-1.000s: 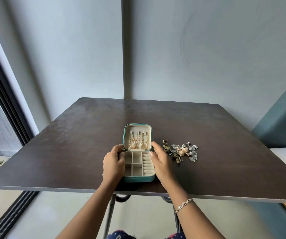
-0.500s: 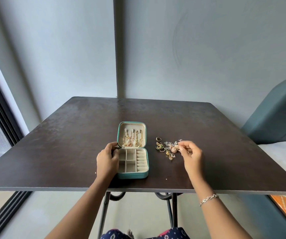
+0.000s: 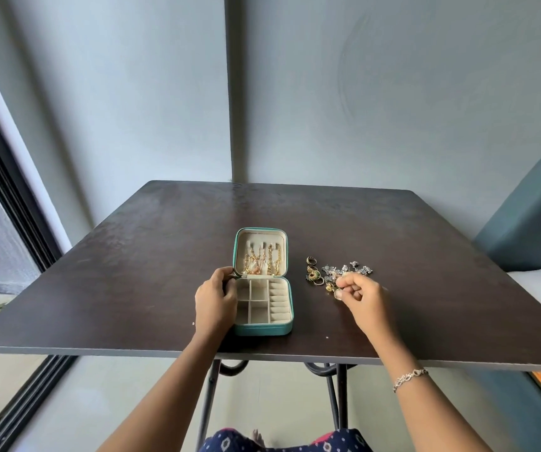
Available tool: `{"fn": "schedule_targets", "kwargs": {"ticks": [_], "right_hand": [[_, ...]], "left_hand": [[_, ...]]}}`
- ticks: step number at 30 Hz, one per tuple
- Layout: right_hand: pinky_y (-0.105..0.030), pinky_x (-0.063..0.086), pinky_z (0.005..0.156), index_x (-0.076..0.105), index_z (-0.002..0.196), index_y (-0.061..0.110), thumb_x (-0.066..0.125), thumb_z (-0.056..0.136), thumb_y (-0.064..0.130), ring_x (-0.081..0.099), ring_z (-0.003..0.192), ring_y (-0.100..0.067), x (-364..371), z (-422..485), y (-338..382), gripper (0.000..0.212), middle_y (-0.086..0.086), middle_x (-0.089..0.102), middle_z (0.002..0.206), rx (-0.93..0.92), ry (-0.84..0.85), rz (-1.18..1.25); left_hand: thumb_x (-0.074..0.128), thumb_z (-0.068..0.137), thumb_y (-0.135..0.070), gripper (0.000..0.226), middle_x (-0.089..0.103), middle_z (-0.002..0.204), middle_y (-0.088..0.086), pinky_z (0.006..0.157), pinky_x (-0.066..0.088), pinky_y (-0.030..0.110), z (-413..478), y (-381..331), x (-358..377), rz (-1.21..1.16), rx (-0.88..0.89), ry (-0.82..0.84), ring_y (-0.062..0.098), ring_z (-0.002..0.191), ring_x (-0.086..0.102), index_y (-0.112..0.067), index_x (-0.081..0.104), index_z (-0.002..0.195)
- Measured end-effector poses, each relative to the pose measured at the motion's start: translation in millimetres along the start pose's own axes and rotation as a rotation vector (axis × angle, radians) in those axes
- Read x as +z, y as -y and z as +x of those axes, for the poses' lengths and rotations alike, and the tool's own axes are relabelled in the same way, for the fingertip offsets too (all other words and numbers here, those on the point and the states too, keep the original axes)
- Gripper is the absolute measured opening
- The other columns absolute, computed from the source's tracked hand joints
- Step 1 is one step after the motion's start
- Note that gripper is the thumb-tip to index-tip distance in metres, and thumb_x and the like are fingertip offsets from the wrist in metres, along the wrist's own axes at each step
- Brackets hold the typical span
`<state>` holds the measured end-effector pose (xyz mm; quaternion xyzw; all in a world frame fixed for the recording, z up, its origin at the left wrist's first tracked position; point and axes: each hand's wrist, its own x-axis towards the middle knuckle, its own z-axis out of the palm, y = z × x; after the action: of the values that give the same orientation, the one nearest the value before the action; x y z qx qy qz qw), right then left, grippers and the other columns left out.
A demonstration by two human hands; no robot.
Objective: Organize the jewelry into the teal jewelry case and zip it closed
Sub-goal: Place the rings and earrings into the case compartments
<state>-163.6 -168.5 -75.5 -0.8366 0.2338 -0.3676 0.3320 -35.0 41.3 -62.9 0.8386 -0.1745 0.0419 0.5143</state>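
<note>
Our left hand (image 3: 214, 300) rests against the open teal case (image 3: 264, 328), w/o clamping it. Our right hand (image 3: 362, 300), well right of the case, pinches a small gold piece (image 3: 337, 293) at the jewelry pile (image 3: 337, 272). Risk: tangled bits lift too, drop btwn pile & case.

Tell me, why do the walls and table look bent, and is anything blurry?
Head view: the wide-angle lens splays the table edges and tilts the walls; soft daylight comes from the left; the jewelry pile is too small to resolve, and the right hand looks slightly soft.
</note>
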Motion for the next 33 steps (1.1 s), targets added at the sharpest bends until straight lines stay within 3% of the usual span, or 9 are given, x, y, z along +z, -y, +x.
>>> {"fn": "schedule_targets", "kwargs": {"ticks": [4,7,11,15,18,22,28,33], "right_hand": [[-0.016,0.046,0.054,0.067,0.076,0.014,0.065,0.074,-0.01,0.056,0.055,-0.006,-1,0,-3,0.024,0.002,0.062,0.066,0.06,0.003,0.162],[-0.012,0.047,0.049,0.065,0.079,0.009,0.055,0.079,-0.017,0.058,0.05,-0.001,4,-4,13,0.028,-0.001,0.061,0.064,0.124,0.035,0.38],[-0.016,0.049,0.049,0.066,0.071,0.012,0.056,0.079,-0.016,0.058,0.051,-0.002,24,-4,50,0.03,-0.001,0.062,0.06,0.103,0.095,0.549],[-0.015,0.043,0.046,0.066,0.067,0.025,0.065,0.077,-0.006,0.053,0.05,-0.001,51,1,80,0.033,0.017,0.063,0.056,0.024,0.151,0.485],[-0.011,0.04,0.048,0.064,0.064,0.026,0.066,0.075,-0.006,0.054,0.049,0.002,68,6,92,0.034,0.022,0.061,0.052,0.01,0.152,0.439],[-0.018,0.044,0.054,0.066,0.068,0.021,0.069,0.075,-0.001,0.055,0.052,0.004,81,0,88,0.023,0.015,0.059,0.056,0.037,0.139,0.378],[-0.006,0.04,0.054,0.069,0.069,0.007,0.07,0.072,0.001,0.057,0.059,0.008,81,-7,90,0.007,0.02,0.056,0.058,-0.06,0.082,0.255],[-0.008,0.04,0.055,0.068,0.069,0.009,0.072,0.072,0.003,0.056,0.057,0.005,83,-7,86,0.007,0.02,0.056,0.06,-0.083,0.087,0.23]], "left_hand": [[0.056,0.088,-0.014,0.026,0.064,0.106,0.006,0.09,0.046,0.043,0,2,0,-0.028,0.016,0.012,0.026,0.099,0.059,-0.01,0.057,0.114],[0.063,0.084,-0.013,0.031,0.053,0.11,-0.001,0.093,0.044,0.041,2,3,-1,-0.035,0.081,0.011,0.021,0.105,0.054,-0.017,0.055,0.114],[0.066,0.081,-0.014,0.017,0.053,0.123,-0.011,0.094,0.037,0.035,2,2,-6,-0.01,0.201,0.056,0.013,0.114,0.046,-0.026,0.064,0.093],[0.072,0.077,-0.023,0.022,0.048,0.12,-0.021,0.1,0.035,0.042,0,-2,-9,-0.021,0.189,0.094,0.008,0.117,0.044,-0.041,0.059,0.074],[0.076,0.072,-0.027,0.032,0.054,0.113,-0.015,0.097,0.038,0.048,-2,-4,-10,-0.059,0.187,0.074,0.012,0.113,0.05,-0.047,0.052,0.075],[0.078,0.069,-0.025,0.039,0.056,0.095,-0.015,0.094,0.04,0.05,-5,-5,-10,-0.078,0.215,0.056,0.011,0.104,0.05,-0.046,0.047,0.081],[0.077,0.07,-0.025,0.042,0.054,0.084,-0.017,0.09,0.041,0.05,-4,-4,-8,-0.023,0.268,0.084,0.01,0.099,0.047,-0.046,0.042,0.074],[0.062,0.069,-0.052,0.023,0.054,0.087,-0.015,0.087,0.043,0.05,-2,-1,-5,-0.02,0.319,0.099,0.01,0.1,0.045,-0.036,0.046,0.075]]}}
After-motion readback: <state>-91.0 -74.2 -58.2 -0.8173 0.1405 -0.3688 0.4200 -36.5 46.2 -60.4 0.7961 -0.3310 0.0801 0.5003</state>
